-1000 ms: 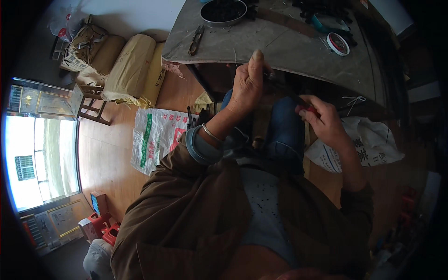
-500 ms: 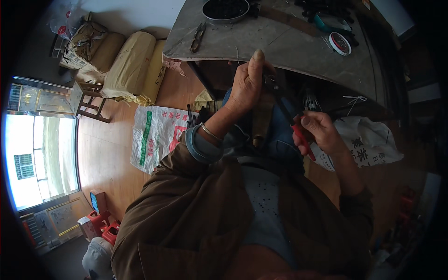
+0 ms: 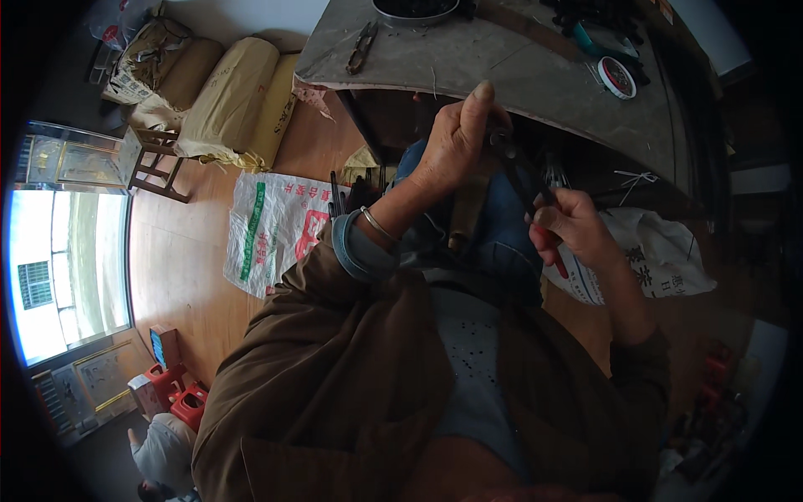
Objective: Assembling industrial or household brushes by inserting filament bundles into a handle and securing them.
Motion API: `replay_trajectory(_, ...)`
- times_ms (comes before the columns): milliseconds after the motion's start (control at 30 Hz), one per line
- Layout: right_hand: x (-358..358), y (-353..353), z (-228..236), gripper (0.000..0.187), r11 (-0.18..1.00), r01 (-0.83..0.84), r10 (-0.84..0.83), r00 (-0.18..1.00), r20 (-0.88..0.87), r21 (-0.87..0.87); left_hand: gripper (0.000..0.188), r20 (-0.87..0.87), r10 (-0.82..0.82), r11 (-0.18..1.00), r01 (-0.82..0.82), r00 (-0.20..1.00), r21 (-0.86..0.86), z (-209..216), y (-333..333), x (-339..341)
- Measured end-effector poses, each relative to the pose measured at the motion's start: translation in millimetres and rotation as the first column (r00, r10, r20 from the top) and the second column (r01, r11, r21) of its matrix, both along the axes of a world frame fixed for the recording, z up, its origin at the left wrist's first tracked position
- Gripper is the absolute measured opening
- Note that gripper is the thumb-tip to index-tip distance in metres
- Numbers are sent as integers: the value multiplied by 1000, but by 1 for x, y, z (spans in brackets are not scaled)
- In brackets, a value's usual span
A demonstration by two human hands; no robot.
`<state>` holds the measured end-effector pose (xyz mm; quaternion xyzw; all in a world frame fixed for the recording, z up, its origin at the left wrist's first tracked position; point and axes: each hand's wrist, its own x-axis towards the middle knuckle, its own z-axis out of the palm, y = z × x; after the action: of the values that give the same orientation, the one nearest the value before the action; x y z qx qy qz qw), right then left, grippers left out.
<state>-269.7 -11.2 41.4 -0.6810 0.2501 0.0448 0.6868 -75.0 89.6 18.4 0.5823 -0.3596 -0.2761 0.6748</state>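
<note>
My right hand (image 3: 577, 224) is wrapped round the red handles of long dark pliers (image 3: 520, 176), over my lap. The pliers' head points up and left, reaching beside the fingers of my left hand (image 3: 456, 142). That hand is closed with its thumb sticking up, and a metal bangle (image 3: 378, 224) circles the wrist. Its curled fingers are turned away, so whatever they hold is hidden. Both hands are just off the near edge of a grey table (image 3: 502, 63).
On the table lie another hand tool (image 3: 361, 48), a round pan (image 3: 416, 23) of dark pieces and a small round tin (image 3: 617, 78). White printed sacks (image 3: 669, 251) lie on both sides of my legs. Large wrapped rolls (image 3: 230, 96) and a wooden stool (image 3: 157, 167) are at left.
Both hands have shifted slightly right in the picture, with the pliers still in my right hand. The view has tilted a little, and more of a person shows at lower left.
</note>
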Motion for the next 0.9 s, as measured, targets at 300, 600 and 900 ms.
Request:
replay_trajectory(300, 6, -1, 11, 24, 706, -163, 160, 985, -69, -689, 70, 33, -4, 999, 2, 999, 38, -5, 2, 1)
replay_trajectory(600, 5, 5, 16, 24, 986, -128, 132, 991, -36, 111, 69, -87, -140, 984, 148, 986, 95, 6, 6, -2)
replay_trajectory(900, 3, 10, 24, 35, 937, -98, 154, 978, -144, 336, 70, -42, -173, 982, 176, 984, 73, -1, 8, -1)
